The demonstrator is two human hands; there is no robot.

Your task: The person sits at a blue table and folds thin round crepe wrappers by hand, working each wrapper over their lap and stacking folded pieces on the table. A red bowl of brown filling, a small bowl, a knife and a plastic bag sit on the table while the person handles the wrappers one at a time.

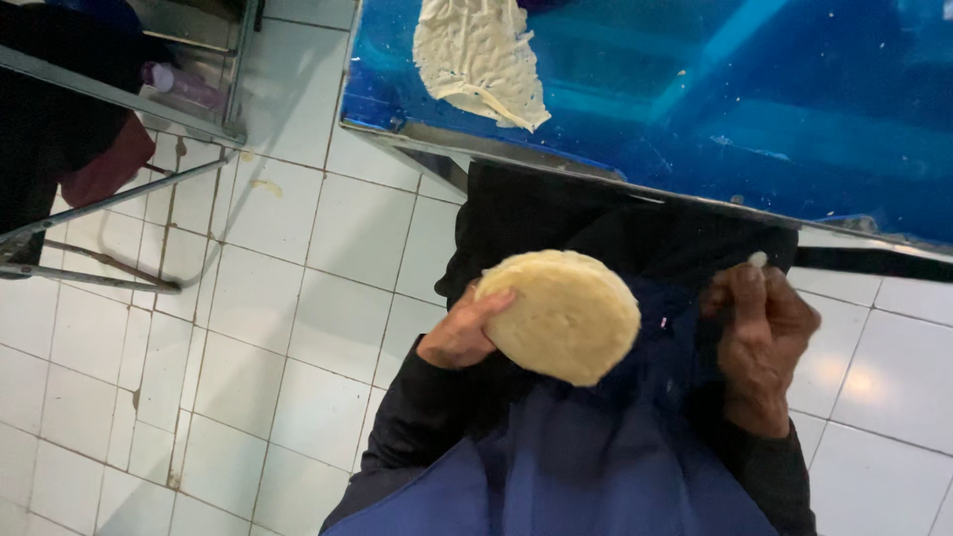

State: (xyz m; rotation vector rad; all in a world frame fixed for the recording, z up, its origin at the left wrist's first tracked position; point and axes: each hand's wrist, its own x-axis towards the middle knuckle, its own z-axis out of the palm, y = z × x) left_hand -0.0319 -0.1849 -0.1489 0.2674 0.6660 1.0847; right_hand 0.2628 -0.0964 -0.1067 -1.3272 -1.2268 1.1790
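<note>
Dough disc (564,316) sits pinched by its edge in our left hand (465,333) over the white-tiled floor (248,328), right hand (759,333) curled on a dough scrap (757,259); so shallow a grip might let it drop.

A round, flat, pale yellow dough disc (564,315) stands tilted in the air below the bench edge; a tiny white dough scrap (757,259) sits apart.

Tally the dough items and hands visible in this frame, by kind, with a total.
Round dough disc, held in the left hand: 1
Flattened dough sheet on the blue table: 1
Small dough bit at the right hand fingertips: 1
Hands: 2
Total: 5
</note>
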